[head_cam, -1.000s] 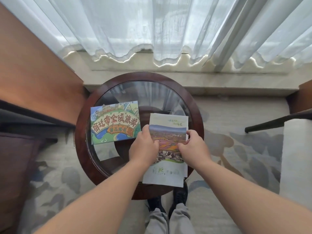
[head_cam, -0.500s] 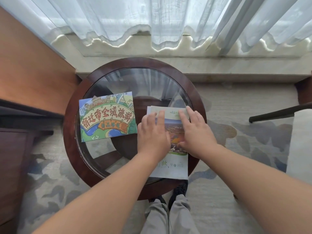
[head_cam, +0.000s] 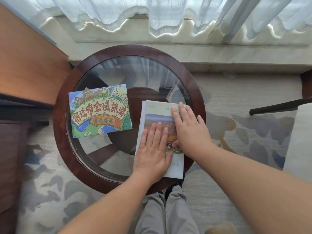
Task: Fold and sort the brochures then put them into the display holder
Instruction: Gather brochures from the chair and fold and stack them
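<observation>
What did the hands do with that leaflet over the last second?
A second ago both hands pinched the photo brochure by its sides. They let go; now the left hand and right hand press flat on it, the right slid toward its far corner. The cartoon brochure stayed put on the glass table.

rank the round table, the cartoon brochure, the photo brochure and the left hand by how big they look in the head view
1. round table: clearly largest.
2-3. cartoon brochure and photo brochure: they look alike, and the photo one is partly covered, so they are unranked.
4. left hand: smallest.
</observation>
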`<move>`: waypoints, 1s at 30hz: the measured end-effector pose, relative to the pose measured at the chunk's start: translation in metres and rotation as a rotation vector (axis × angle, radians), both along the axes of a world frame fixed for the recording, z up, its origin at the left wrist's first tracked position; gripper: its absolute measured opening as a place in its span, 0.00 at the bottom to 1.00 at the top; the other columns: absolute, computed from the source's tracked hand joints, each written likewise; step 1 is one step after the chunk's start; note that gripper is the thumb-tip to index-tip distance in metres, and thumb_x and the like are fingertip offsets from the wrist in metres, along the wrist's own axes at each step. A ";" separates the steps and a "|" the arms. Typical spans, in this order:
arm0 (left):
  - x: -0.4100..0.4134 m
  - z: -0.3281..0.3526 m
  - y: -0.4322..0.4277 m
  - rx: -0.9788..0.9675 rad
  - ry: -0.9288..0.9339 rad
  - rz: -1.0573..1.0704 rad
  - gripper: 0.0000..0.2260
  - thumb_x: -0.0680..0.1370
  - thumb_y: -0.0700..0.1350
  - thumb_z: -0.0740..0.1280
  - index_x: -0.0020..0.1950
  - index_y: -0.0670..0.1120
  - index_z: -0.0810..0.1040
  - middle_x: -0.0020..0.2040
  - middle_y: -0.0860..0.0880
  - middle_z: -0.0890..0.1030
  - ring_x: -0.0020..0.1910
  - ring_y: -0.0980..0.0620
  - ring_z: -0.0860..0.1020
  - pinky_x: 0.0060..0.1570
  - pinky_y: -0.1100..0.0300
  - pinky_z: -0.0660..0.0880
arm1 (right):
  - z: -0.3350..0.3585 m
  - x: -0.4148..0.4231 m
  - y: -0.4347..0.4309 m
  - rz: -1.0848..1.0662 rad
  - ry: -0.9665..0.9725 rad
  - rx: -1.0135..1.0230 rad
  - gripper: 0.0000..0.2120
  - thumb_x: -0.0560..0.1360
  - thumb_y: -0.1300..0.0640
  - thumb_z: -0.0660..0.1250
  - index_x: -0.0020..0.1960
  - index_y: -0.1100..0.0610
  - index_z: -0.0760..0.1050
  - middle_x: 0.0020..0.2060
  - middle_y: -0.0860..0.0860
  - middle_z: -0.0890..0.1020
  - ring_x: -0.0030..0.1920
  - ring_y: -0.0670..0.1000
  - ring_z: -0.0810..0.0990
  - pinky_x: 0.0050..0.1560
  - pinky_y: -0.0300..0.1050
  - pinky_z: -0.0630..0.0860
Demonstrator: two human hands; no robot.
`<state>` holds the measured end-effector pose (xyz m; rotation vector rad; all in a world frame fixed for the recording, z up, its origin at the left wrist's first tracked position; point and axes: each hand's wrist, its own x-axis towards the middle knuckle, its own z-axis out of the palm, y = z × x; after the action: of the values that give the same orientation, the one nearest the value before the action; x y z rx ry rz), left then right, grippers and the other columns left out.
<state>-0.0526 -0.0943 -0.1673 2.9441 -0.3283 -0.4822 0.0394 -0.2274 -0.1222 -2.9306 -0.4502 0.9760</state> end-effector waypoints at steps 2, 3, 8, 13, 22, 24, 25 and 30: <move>-0.002 0.001 0.002 0.022 0.021 -0.019 0.35 0.78 0.62 0.50 0.78 0.41 0.52 0.78 0.38 0.52 0.78 0.41 0.50 0.74 0.43 0.49 | 0.001 0.001 0.002 0.004 0.012 -0.009 0.53 0.73 0.46 0.72 0.79 0.53 0.34 0.78 0.53 0.34 0.78 0.53 0.38 0.76 0.58 0.48; -0.001 0.002 0.004 0.027 0.036 -0.039 0.36 0.77 0.64 0.50 0.78 0.41 0.53 0.78 0.38 0.52 0.78 0.40 0.50 0.74 0.43 0.49 | 0.002 0.001 0.002 0.002 0.015 -0.015 0.52 0.73 0.47 0.71 0.78 0.54 0.34 0.78 0.53 0.34 0.78 0.54 0.38 0.76 0.58 0.48; -0.004 0.003 0.006 0.066 0.122 -0.046 0.36 0.77 0.66 0.39 0.74 0.45 0.28 0.74 0.42 0.27 0.74 0.44 0.26 0.73 0.45 0.29 | 0.014 0.005 0.012 0.022 0.033 -0.078 0.45 0.78 0.49 0.64 0.79 0.56 0.34 0.78 0.56 0.36 0.78 0.58 0.38 0.76 0.61 0.46; -0.003 0.003 0.005 -0.006 0.148 -0.011 0.36 0.77 0.67 0.35 0.73 0.45 0.27 0.75 0.43 0.27 0.74 0.46 0.26 0.73 0.45 0.30 | 0.018 -0.013 0.015 0.132 0.093 -0.104 0.55 0.73 0.46 0.71 0.78 0.55 0.31 0.78 0.54 0.34 0.78 0.56 0.37 0.77 0.59 0.46; 0.013 0.026 0.041 -0.446 0.089 -0.037 0.27 0.77 0.43 0.62 0.76 0.44 0.64 0.79 0.45 0.58 0.79 0.48 0.50 0.77 0.53 0.45 | 0.007 -0.021 0.016 0.177 0.069 -0.220 0.61 0.70 0.49 0.75 0.74 0.57 0.24 0.76 0.57 0.30 0.78 0.58 0.36 0.76 0.58 0.51; 0.026 0.034 0.053 -0.483 -0.059 0.091 0.22 0.75 0.39 0.65 0.70 0.42 0.73 0.71 0.42 0.71 0.74 0.43 0.64 0.74 0.46 0.58 | 0.007 -0.023 0.022 0.154 0.057 -0.242 0.54 0.75 0.52 0.70 0.75 0.58 0.25 0.76 0.58 0.30 0.78 0.60 0.36 0.76 0.58 0.52; 0.036 0.035 0.062 -0.448 -0.121 0.183 0.21 0.75 0.40 0.66 0.68 0.42 0.74 0.69 0.42 0.72 0.73 0.43 0.66 0.73 0.44 0.61 | 0.007 -0.023 0.025 0.148 0.054 -0.247 0.52 0.76 0.54 0.68 0.75 0.59 0.26 0.76 0.59 0.30 0.78 0.60 0.36 0.76 0.57 0.52; 0.076 0.024 0.113 0.028 0.074 0.529 0.38 0.76 0.63 0.62 0.79 0.48 0.51 0.79 0.39 0.52 0.78 0.39 0.49 0.73 0.39 0.49 | 0.007 -0.024 0.024 0.151 0.063 -0.245 0.53 0.75 0.58 0.69 0.75 0.59 0.25 0.76 0.58 0.30 0.77 0.60 0.36 0.76 0.57 0.53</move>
<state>0.0238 0.0191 -0.1435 2.8603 0.4585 -0.5125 0.0158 -0.2036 -0.1149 -3.1054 -0.5972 1.2195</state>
